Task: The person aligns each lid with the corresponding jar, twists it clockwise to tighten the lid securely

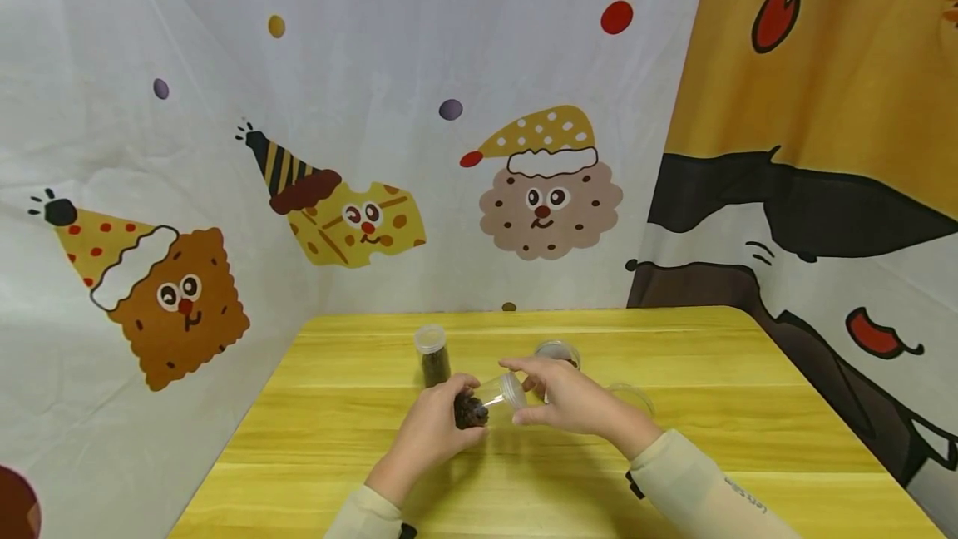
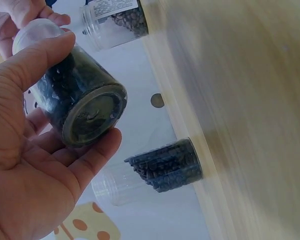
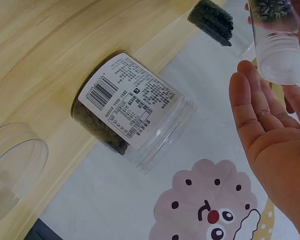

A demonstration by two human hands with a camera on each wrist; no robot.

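Observation:
My left hand (image 1: pixel 434 422) grips a clear jar (image 2: pixel 90 92) with dark pieces in its bottom, holding it tilted so its capped end points right. A translucent lid (image 3: pixel 282 62) covers that end. My right hand (image 1: pixel 565 396) is around the lid, thumb below and index finger above in the head view; in the right wrist view its fingers (image 3: pixel 255 100) are extended and loosely spread beside it. Whether they touch the lid is hard to tell. Behind the left hand stands a slim capped jar (image 1: pixel 433 356), partly filled with dark beans.
Behind my right hand stands a wider jar (image 3: pixel 132 107) with a white printed label, dark beans and no lid on its mouth. A loose clear lid (image 3: pixel 17 170) lies on the wooden table (image 1: pixel 299 456) to its right. A printed cloth (image 1: pixel 374 65) hangs behind the table.

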